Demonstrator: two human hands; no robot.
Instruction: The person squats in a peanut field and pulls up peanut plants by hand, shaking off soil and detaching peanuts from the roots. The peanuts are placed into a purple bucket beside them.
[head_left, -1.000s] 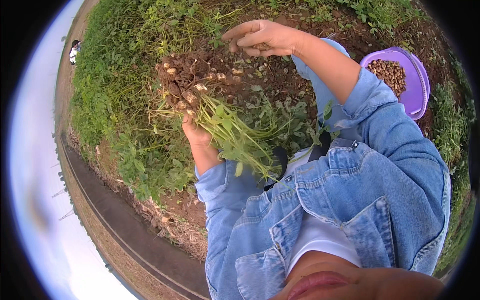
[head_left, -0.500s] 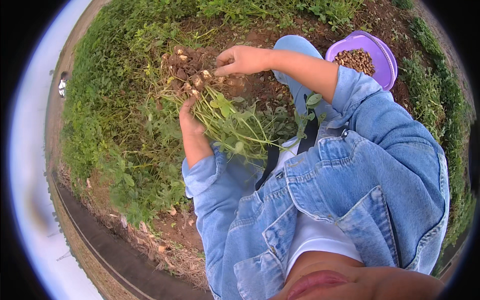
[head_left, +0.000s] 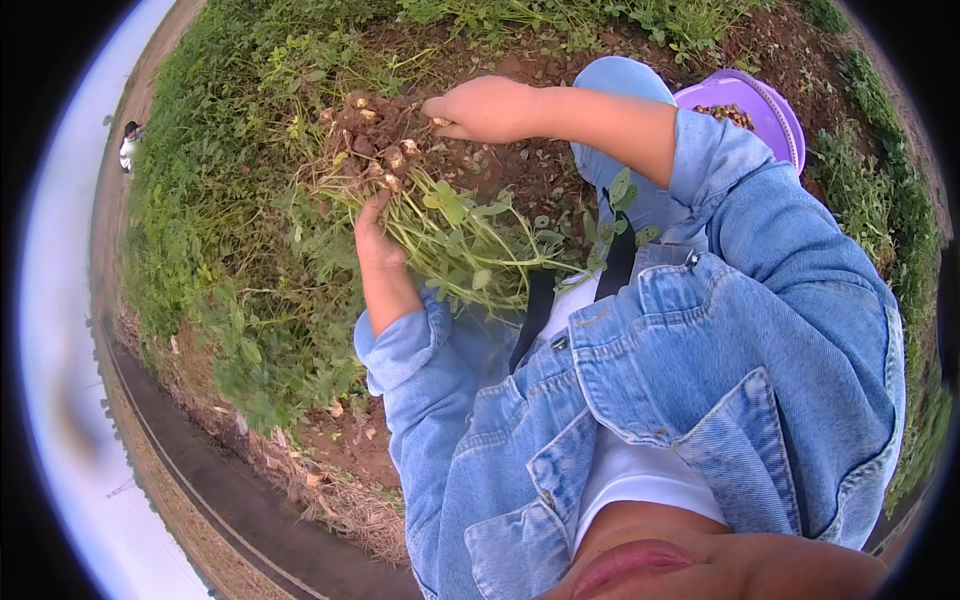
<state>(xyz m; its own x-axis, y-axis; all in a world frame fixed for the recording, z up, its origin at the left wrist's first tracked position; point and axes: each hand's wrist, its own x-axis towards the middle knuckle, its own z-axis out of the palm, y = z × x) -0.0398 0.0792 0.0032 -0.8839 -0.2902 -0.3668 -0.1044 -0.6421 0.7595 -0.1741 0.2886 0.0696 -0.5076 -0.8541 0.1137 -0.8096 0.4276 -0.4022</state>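
Note:
A pulled-up peanut plant (head_left: 450, 240), with long green stems and leaves, lies across the middle of the view. My left hand (head_left: 378, 240) is closed round its stems just below the root clump (head_left: 370, 135), which is brown with soil and studded with pale pods. At the upper right of that clump, my right hand (head_left: 485, 110) has its fingers curled in a pinch on a pale pod; its fingertips are partly hidden. My raised knee in light blue denim is under my right forearm.
A purple bucket (head_left: 778, 125) of pods stands at upper right, partly behind my arm. Dense green plants (head_left: 210, 230) and bare soil (head_left: 530, 175) surround me. A person (head_left: 128, 148) is far off at left, near a dirt track; a dark path (head_left: 210, 470) runs along lower left.
My right hand has moved down-left from above the clump to its right side, fingers now closed. The clump and left hand have shifted slightly; the bucket is now more hidden by my arm.

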